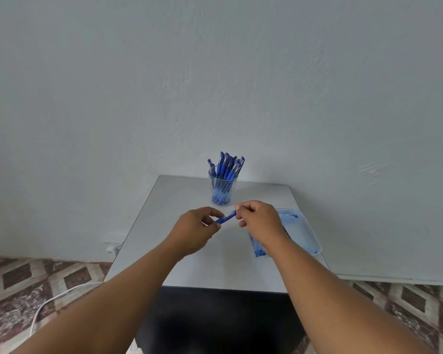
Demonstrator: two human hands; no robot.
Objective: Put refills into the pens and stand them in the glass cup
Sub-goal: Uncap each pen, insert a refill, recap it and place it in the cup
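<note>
A blue pen [226, 217] is held level above the middle of the grey table [189, 267]. My left hand [193, 229] pinches its left end and my right hand [257, 218] pinches its right end. Behind the hands a glass cup [223, 189] stands near the table's far edge, holding several blue pens upright. A shallow translucent tray [306, 231] lies on the right of the table with blue pen parts in it, partly hidden by my right forearm.
The table stands against a pale wall. A white cable [51, 300] runs over the patterned floor at the left, near a wall socket [112, 249]. The table's front edge drops to a dark panel.
</note>
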